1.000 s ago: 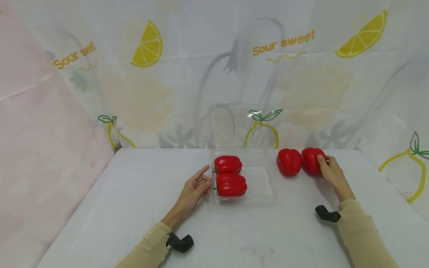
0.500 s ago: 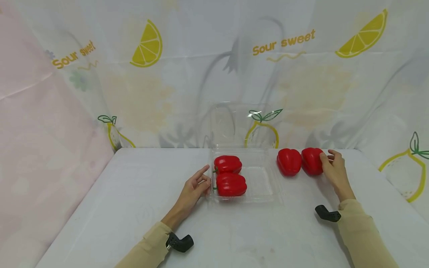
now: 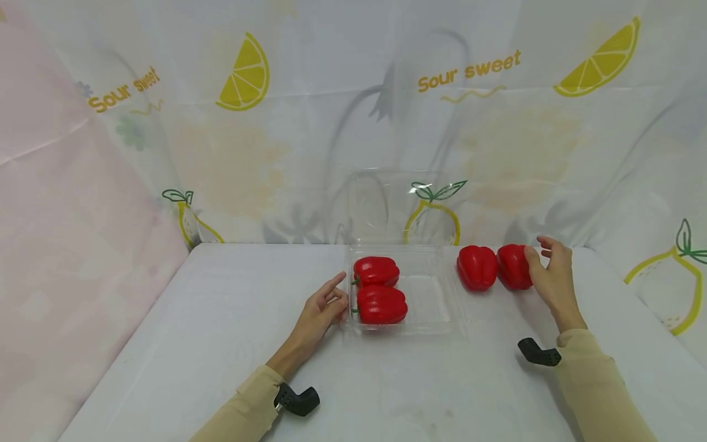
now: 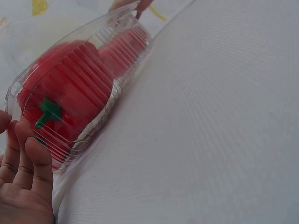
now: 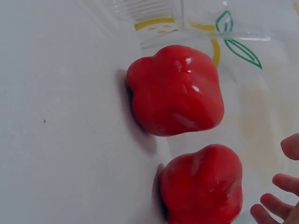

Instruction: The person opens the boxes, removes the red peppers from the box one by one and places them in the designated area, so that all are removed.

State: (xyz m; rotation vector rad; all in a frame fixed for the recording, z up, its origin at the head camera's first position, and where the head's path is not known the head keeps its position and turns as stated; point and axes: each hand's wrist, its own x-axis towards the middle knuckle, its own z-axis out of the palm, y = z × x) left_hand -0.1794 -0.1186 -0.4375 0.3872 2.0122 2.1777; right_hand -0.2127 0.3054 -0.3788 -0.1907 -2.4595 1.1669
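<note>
Pale cloth with lemon drawings and the words "Sour sweet" hangs behind a white surface. Near the middle of this surface stands a clear box, and its lid is raised at the back. Inside, on the left side, lie two red peppers, the far one behind the near one, with their green stems toward the left. Left hand is at the left wall of the box; its fingers are loosely parted and touch the clear plastic without gripping a pepper. To the right of the box, two other red peppers, the inner one and the outer one, rest side by side directly on the surface. Right hand is just beside the outer one; its fingers are spread wide and hold nothing. Both arms wear beige sleeves, and a black device sits at each wrist.
</note>
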